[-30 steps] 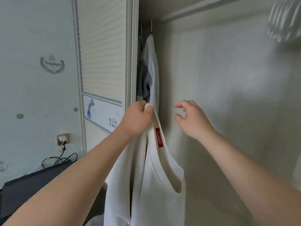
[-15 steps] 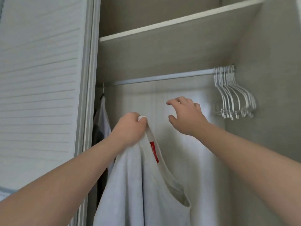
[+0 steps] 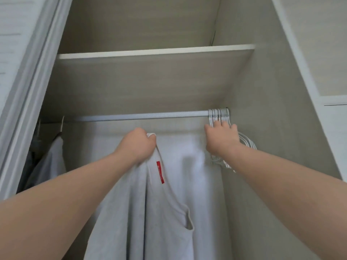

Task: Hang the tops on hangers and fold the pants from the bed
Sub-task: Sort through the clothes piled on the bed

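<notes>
My left hand (image 3: 137,145) grips a white sleeveless top (image 3: 169,212) by its shoulder strap and holds it up inside the wardrobe. The top hangs down, with a red label (image 3: 160,172) showing inside the neckline. A bunch of several white wire hangers (image 3: 218,114) hangs at the right end of the grey rail (image 3: 140,116). My right hand (image 3: 221,139) reaches into that bunch, its fingertips touching the hangers' necks just below the rail. The hangers' lower parts are partly hidden behind my right hand and wrist.
A shelf (image 3: 150,52) sits above the rail. Two hung garments (image 3: 50,160), one pale and one dark, are at the rail's far left. The sliding door's frame (image 3: 22,72) borders the left side, and the wardrobe's side wall (image 3: 272,147) is close to the hangers.
My right hand has moved right and up from the middle of the wardrobe to the hangers. My view has tilted up. The left hand still holds the top.
</notes>
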